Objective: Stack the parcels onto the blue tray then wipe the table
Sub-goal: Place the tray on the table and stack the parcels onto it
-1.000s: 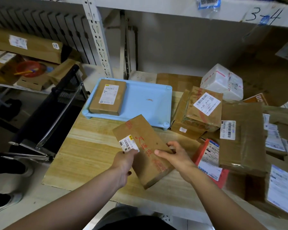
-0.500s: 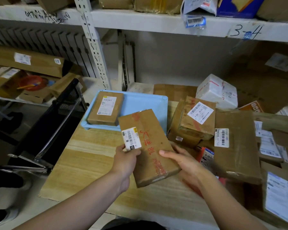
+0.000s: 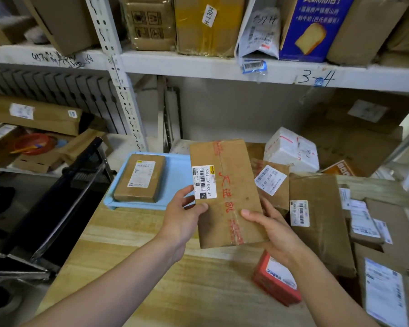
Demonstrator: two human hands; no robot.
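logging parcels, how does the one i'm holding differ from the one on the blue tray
The held parcel is gripped by left hand and right hand; the tray parcel lies flat on the blue tray. Held parcel bears red writing, tray parcel none. Both brown, white labels.

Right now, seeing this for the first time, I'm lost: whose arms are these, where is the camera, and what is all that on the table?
There is no machine here. These are a person's two bare arms, seen from a camera worn on their head that looks forward and down. The left hand and right hand together hold a brown parcel with red writing above the wooden table. Behind it sits the blue tray, with a labelled parcel already on it. To the right lies a heap of parcels, among them a white parcel and a red box. The shelf above holds more boxes.
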